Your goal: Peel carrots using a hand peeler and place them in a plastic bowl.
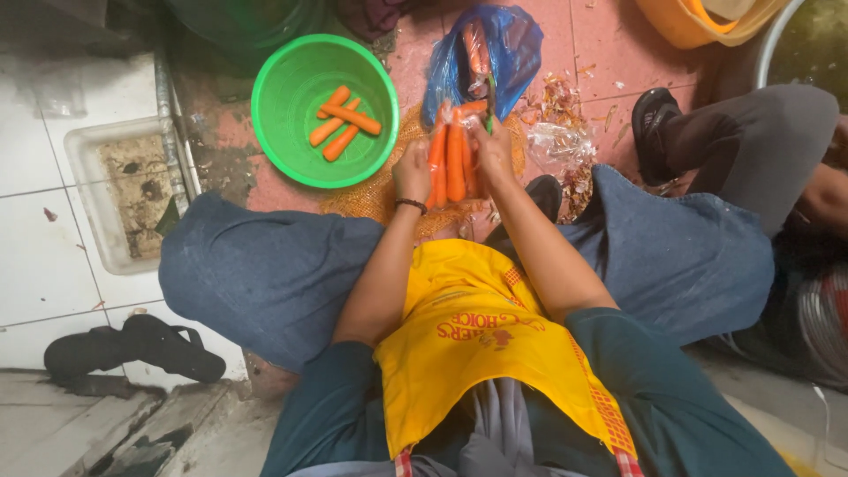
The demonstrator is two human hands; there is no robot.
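Down at our lap, we see the smooth yellow apron (481, 340) lying over our teal shirt, with our knees in coarse blue denim spread to either side. Just past the apron, our left hand (412, 172), a thin dark band at its wrist, and our right hand (493, 152) both close around a bundle of carrots (453, 159). Each grip is clenched on the bundle from its own side, left hand on the left, right hand on the right. The carrots are long, tapered and bright orange, standing side by side between our palms, just above the floor. Under them lies an orange mesh sack (384, 190), loosely woven and crumpled flat on the pinkish tiled floor (609, 53).

Beside our left hand, a little farther out, sits a round green plastic bowl (287, 79) with a glossy rim; four short carrots lie crossed in its bottom. Beyond the bundle a blue plastic bag (512, 44) gapes open, thin and wrinkled, with more carrots showing inside it. Clear crinkled plastic wrap (555, 141) and a scatter of peelings lie to the right of the bag. Another person's leg in grey cloth and a dark shoe (652, 115) rest at the right edge.
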